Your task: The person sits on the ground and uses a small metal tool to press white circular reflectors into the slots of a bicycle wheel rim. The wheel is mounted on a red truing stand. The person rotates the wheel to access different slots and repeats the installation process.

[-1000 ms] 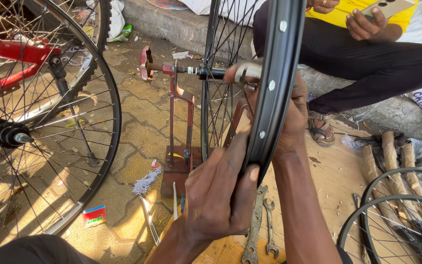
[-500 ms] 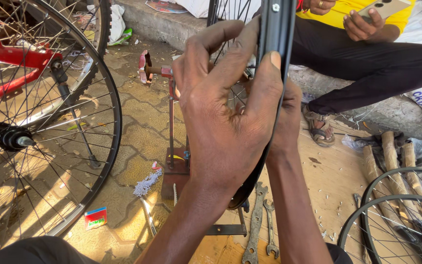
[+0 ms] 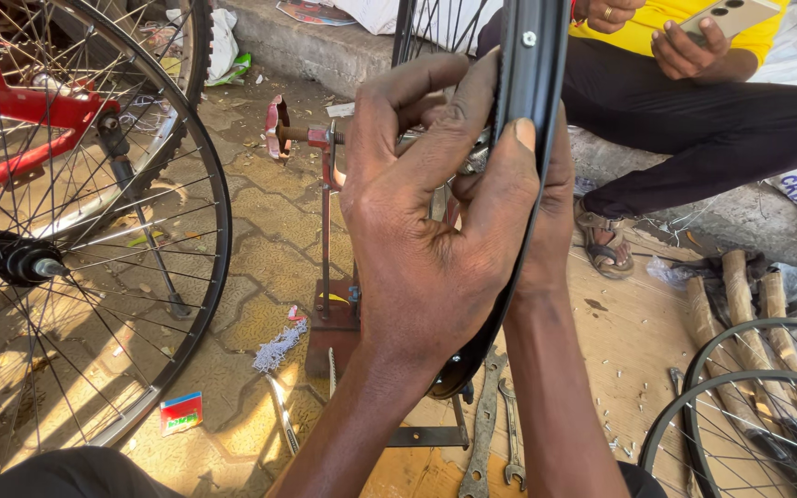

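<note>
While the black wheel rim point(image 3: 532, 175) stands upright, edge-on before us on the red truing stand point(image 3: 329, 231), our left hand point(image 3: 426, 231) wraps its near edge, thumb across, and our right hand point(image 3: 555, 221) clasps it from behind.

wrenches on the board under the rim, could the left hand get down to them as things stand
Probably yes. The left hand wraps the black rim, so it must let go first. The wrenches lie uncovered just below, beside the stand's base; only the rim's lower edge hangs close above them.
</note>
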